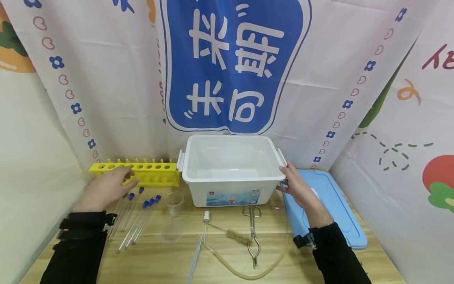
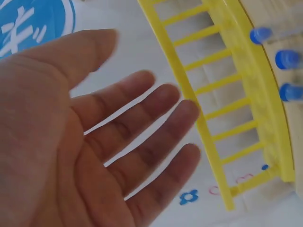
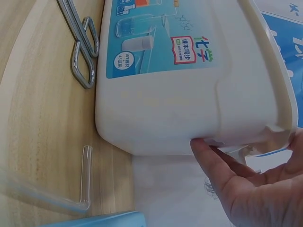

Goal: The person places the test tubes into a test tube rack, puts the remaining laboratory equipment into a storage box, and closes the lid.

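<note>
My left hand [image 1: 108, 188] is held over the front of the yellow test tube rack [image 1: 170, 179], its fingers apart and nothing in them. In the left wrist view the fingertips overlap the rack's edge. Below this hand lie several glass test tubes [image 1: 134, 232] with blue stoppers [image 2: 288, 60]. My right hand [image 1: 301, 191] holds the right end of a white plastic storage box [image 1: 234, 173], thumb up at the rim and fingers against the side wall under the handle. The box stands upright with no lid on, and a blue chemistry label [image 3: 156, 38] is on its front.
A blue lid [image 1: 330, 209] lies right of the box. In front are a glass beaker [image 1: 175, 203], crucible tongs [image 1: 252, 228], a tube brush [image 1: 237, 236], blue tweezers [image 1: 196, 258] and a rubber hose [image 1: 255, 277]. A printed curtain [image 1: 134, 79] hangs behind the table.
</note>
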Demonstrator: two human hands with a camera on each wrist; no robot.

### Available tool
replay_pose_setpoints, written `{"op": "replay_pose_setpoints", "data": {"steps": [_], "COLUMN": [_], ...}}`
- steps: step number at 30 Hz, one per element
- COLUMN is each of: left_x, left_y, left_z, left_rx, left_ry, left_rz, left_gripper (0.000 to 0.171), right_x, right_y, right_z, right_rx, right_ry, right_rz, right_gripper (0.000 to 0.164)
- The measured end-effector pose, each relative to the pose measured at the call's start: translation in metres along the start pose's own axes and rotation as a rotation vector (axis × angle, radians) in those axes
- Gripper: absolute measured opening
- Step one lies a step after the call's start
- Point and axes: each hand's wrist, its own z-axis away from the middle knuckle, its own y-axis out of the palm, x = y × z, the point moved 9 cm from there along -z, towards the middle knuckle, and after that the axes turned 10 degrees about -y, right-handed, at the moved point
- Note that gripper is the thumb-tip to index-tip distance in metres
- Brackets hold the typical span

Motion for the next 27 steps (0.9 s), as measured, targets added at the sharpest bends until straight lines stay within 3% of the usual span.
{"op": "replay_pose_setpoints", "data": {"steps": [3,12,21,27], "left_x": [0.011,0.04,0.05,0.054], "left_y": [0.001,0.024,0.038,0.047], "left_z": [-0.001,-0.008,-0.008,-0.009], "left_rx": [0.009,0.13,0.188,0.199], "left_ry": [-0.007,-0.12,-0.169,-0.208], "left_rz": [0.016,0.051,0.058,0.086], "left_gripper": [0.043,0.034,0.037,0.018], "right_x": [0.0,-0.002,-0.002,-0.002], "right_y": [-0.001,-0.002,-0.002,-0.001], "right_z": [0.0,0.001,0.0,0.0], "right_rx": [-0.001,0.004,0.0,0.008], "right_ry": [-0.009,-0.011,-0.009,-0.021], "right_rz": [-0.003,0.005,-0.001,0.0], "right_gripper": [0.077,0.079,0.079,0.08]}}
